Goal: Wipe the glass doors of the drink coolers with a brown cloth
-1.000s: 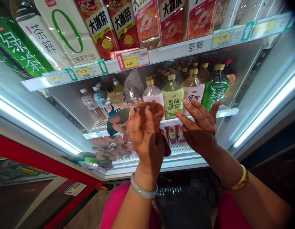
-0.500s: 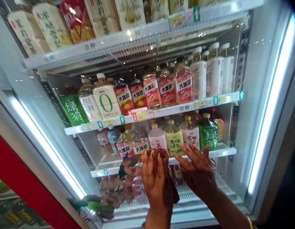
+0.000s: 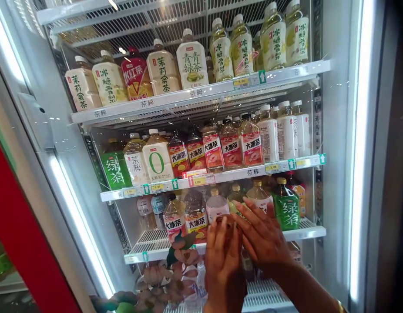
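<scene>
My left hand (image 3: 223, 256) is raised at the lower middle, its fingers curled round a small dark brown thing (image 3: 225, 221) that is mostly hidden. My right hand (image 3: 262, 232) is just right of it, fingers stretched out, the tips close to the left fingers and the brown thing. Whether they touch is unclear. Behind the hands stand a pink-labelled bottle (image 3: 217, 206) and a green tea bottle (image 3: 287, 206) on a lower shelf.
A lit drinks cooler fills the view. Its upper shelf (image 3: 175, 96) and middle shelf (image 3: 227, 176) hold several bottles. A bright light strip (image 3: 361, 152) runs down the right, and a red panel (image 3: 21, 234) stands at the left. Pinkish leaf-like shapes overlap the lower shelves.
The view has tilted upward, showing more of the upper shelf. My right hand has moved left, its fingers now close to my left hand.
</scene>
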Demonstrator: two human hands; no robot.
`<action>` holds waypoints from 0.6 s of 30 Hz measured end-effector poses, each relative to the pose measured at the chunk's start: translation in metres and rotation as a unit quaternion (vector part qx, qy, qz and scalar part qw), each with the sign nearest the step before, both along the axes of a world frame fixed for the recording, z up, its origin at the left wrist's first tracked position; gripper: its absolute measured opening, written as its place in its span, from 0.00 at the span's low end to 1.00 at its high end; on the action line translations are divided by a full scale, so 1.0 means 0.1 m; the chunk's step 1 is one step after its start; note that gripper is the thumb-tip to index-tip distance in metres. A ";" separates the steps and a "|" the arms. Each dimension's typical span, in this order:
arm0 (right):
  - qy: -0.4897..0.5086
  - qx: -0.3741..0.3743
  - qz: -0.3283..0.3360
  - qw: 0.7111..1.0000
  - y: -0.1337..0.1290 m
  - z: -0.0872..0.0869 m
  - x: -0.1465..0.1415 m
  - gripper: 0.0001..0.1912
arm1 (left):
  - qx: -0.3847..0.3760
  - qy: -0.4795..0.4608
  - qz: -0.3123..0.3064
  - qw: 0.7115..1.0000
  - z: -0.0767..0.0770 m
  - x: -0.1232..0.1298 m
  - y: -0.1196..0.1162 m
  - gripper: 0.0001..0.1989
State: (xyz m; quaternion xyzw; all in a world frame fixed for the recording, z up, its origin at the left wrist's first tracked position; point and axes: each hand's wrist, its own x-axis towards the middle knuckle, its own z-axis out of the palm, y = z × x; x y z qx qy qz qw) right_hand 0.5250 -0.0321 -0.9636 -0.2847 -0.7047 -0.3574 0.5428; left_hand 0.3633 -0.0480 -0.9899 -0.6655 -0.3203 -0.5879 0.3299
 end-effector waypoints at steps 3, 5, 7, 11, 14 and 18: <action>-0.015 0.007 -0.006 1.000 0.01 0.18 0.00 0.20 | 0.007 0.011 -0.018 1.000 0.14 -0.04 0.03 0.37; 0.016 0.007 -0.021 1.000 0.01 0.29 0.03 0.20 | 0.006 -0.017 -0.011 1.000 0.32 -0.13 0.04 0.39; 0.037 0.004 -0.028 0.999 0.02 0.37 0.06 0.21 | 0.006 -0.061 -0.001 0.998 0.48 -0.16 0.03 0.40; 0.008 0.009 -0.022 1.000 0.03 0.48 0.03 0.22 | -0.009 -0.012 -0.028 1.000 0.60 -0.03 0.02 0.40; -0.006 0.020 -0.027 0.999 0.05 0.62 0.02 0.24 | 0.025 0.048 -0.056 0.997 0.75 0.02 0.07 0.39; 0.035 0.026 -0.047 0.998 0.08 0.83 0.12 0.27 | 0.045 -0.041 -0.031 0.998 1.06 -0.10 0.12 0.41</action>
